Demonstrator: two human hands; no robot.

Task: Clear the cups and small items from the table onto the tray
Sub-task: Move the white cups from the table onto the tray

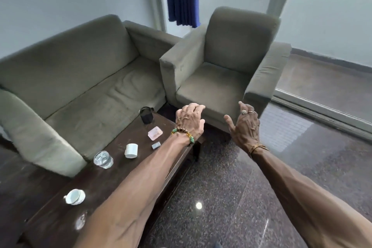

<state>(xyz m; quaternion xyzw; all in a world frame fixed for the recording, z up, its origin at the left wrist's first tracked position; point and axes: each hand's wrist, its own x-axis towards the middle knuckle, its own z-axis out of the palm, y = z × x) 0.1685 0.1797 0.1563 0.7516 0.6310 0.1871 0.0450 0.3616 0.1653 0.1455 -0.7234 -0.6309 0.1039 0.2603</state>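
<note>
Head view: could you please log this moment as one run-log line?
left hand open | right hand open | clear drinking glass, white ceramic cup, pink box on dark wooden table | tray not visible

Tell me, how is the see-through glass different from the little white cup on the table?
The glass is clear; the white cup is solid white. The glass stands upright; the white cup looks tipped sideways. The glass is farther away along the table, the white cup nearer. Both sit on the dark table.
</note>
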